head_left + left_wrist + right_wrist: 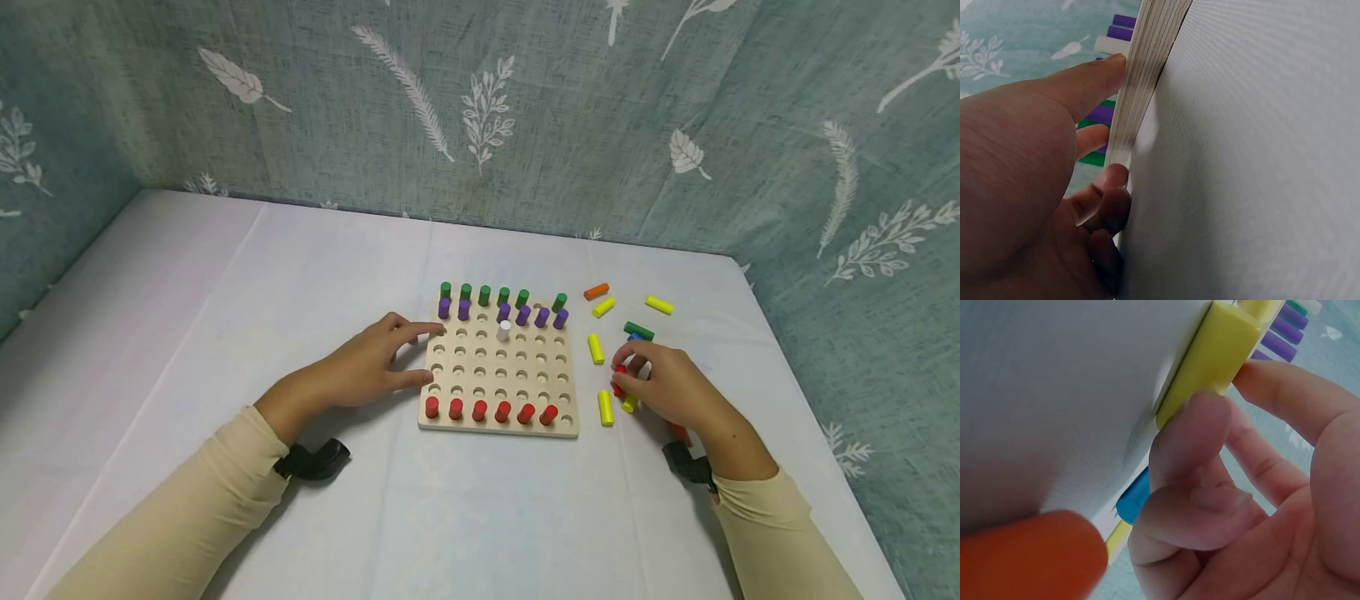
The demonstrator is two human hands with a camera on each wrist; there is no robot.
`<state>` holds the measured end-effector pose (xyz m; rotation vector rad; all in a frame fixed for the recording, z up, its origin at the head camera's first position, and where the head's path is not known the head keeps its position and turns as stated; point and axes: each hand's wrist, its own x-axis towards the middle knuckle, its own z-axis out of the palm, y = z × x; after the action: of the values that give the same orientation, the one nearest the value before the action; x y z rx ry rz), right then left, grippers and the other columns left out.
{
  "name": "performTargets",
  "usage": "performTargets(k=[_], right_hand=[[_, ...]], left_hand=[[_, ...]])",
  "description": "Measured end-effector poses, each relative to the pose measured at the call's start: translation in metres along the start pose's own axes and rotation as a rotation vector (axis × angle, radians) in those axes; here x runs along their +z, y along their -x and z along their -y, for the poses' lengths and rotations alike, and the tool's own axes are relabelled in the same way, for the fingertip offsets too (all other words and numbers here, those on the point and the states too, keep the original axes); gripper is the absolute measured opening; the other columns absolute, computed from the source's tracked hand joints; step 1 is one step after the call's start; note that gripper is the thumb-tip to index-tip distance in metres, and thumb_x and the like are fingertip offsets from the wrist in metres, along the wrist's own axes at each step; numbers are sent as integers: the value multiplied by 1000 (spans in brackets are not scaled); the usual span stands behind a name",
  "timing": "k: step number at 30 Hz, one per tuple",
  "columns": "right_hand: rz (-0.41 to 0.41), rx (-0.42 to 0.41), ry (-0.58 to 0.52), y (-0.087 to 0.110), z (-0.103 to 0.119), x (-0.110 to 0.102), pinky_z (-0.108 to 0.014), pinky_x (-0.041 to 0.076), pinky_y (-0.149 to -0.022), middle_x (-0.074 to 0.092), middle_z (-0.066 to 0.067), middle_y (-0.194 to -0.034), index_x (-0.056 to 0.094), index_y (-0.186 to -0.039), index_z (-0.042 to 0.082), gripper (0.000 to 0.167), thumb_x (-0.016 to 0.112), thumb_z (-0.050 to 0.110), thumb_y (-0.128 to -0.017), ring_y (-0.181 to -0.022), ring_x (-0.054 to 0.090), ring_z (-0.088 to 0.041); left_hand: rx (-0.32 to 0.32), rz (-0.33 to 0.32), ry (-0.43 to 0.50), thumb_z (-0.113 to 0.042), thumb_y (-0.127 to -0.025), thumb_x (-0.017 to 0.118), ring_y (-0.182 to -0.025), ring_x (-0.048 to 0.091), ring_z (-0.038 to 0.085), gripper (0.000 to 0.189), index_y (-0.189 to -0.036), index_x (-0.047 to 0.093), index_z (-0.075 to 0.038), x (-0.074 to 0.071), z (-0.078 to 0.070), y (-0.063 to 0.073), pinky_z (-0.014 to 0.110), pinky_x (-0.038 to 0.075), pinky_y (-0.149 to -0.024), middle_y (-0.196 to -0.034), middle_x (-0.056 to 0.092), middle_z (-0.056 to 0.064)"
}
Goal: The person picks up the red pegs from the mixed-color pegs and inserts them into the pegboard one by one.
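A wooden pegboard (pixel 491 363) lies flat, with red pegs (pixel 479 410) along its near edge, green pegs (pixel 484 295) and purple pegs (pixel 522 315) at the back, and one white peg (pixel 503 331) among the holes. At its left side rests my left hand (pixel 367 362), index finger over the surface and thumb at the edge; the left wrist view has the thumb (pixel 1094 84) against the board's side (pixel 1141 75). Right of the board, my right hand (pixel 667 383) pinches a red peg (pixel 618 381) low over the table. In the right wrist view this peg is hidden; a yellow peg (pixel 1213 359) lies beside the fingers.
Loose yellow pegs (pixel 596 349), an orange peg (pixel 597 291), a green peg (pixel 639 331) and a blue peg (pixel 1136 497) lie on the white tabletop (pixel 315 275) right of the board. Another orange peg (pixel 1035 556) sits near the right wrist. Patterned cloth (pixel 480 108) hangs behind the table.
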<state>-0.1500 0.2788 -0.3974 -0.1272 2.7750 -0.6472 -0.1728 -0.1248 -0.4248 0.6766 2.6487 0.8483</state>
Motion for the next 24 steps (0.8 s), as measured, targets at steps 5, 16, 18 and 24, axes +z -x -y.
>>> performTargets(k=[5, 16, 18, 24], right_hand=[[16, 5, 10, 0, 0, 1, -29, 42, -54, 64, -10, -97, 64, -112, 12, 24, 73, 21, -92, -64, 51, -18], [29, 37, 57, -2, 2, 1, -29, 45, -59, 64, -11, -97, 63, -109, 12, 23, 73, 25, -92, -74, 54, -20], [36, 39, 56, -2, 1, 1, -29, 46, -59, 64, -11, -97, 63, -106, 12, 21, 73, 24, -92, -73, 54, -19], [36, 44, 48, -2, 0, 1, -29, 46, -58, 64, -11, -97, 61, -103, 12, 19, 73, 22, -92, -73, 53, -20]], left_hand=[[-9, 13, 15, -42, -90, 74, -115, 54, 26, 74, -154, 38, -32, 0, 0, 2, 45, 47, -92, -131, 50, 11], [-16, 13, -1, -43, -90, 74, -115, 54, 26, 74, -154, 38, -33, -1, -2, -1, 45, 47, -93, -132, 50, 10], [-14, 14, -7, -43, -90, 74, -113, 54, 26, 74, -154, 38, -33, -1, -1, -2, 44, 47, -91, -132, 50, 10], [-25, 18, 1, -44, -90, 73, -115, 53, 26, 74, -154, 37, -35, 0, -1, -2, 46, 47, -94, -132, 49, 9]])
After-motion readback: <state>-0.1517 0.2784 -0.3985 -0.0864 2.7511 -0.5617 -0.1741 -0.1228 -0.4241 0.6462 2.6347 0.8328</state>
